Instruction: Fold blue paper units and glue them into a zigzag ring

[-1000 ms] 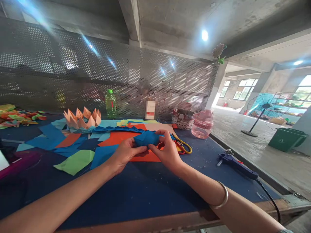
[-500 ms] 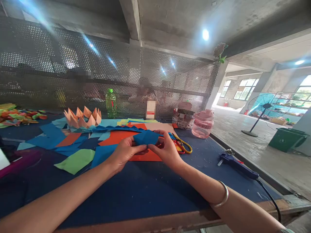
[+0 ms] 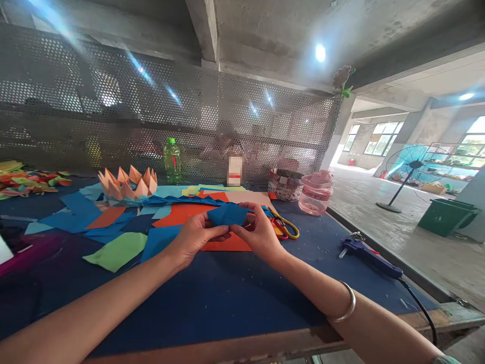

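A folded blue paper piece is held just above the table between both my hands. My left hand pinches its left lower edge with thumb and fingers closed. My right hand grips its right side, fingers curled over the top. Under the hands lies an orange sheet on the dark blue tabletop. A silver bangle sits on my right wrist.
Loose blue, green and orange sheets lie to the left, with an orange folded paper crown. Yellow-handled scissors, a glue gun, a pink jar, a patterned tin and a green bottle stand around. A perforated metal screen backs the table.
The blue paper has gone from a rounded, bunched shape to a flatter, pointed one between my fingers. Both hands stay in nearly the same place.
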A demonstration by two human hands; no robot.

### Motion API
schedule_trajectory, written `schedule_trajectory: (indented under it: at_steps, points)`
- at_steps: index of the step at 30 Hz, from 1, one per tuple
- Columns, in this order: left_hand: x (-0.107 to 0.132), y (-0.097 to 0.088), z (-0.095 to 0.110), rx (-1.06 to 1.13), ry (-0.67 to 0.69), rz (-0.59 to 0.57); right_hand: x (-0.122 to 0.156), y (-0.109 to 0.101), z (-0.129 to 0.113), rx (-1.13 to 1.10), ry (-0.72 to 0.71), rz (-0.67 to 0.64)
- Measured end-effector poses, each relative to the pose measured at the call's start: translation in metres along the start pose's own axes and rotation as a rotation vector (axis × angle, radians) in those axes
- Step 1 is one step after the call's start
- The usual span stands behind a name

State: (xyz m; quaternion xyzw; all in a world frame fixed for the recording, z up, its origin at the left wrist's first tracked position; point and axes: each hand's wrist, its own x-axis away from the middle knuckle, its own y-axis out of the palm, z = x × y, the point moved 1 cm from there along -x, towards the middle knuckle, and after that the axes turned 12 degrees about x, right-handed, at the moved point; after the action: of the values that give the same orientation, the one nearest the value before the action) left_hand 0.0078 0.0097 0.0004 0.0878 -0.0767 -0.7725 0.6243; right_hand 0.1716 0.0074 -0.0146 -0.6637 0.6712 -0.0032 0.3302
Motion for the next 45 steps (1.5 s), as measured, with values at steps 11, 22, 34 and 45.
schedule_trajectory:
  at_steps: [11,22,34,45]
  points:
    - [-0.002,-0.001,-0.001,-0.036,0.001,0.003,0.000,0.000,0.001,-0.018,0.017,-0.007]
    - [0.000,0.001,0.004,-0.086,-0.014,0.021,-0.002,-0.005,0.002,-0.031,0.017,-0.034]
    - [-0.007,-0.005,-0.005,-0.130,0.011,-0.034,-0.002,0.000,0.006,0.014,0.034,-0.085]
    - [-0.006,-0.005,-0.004,-0.131,-0.002,-0.048,-0.002,-0.002,0.009,0.017,0.042,-0.068]
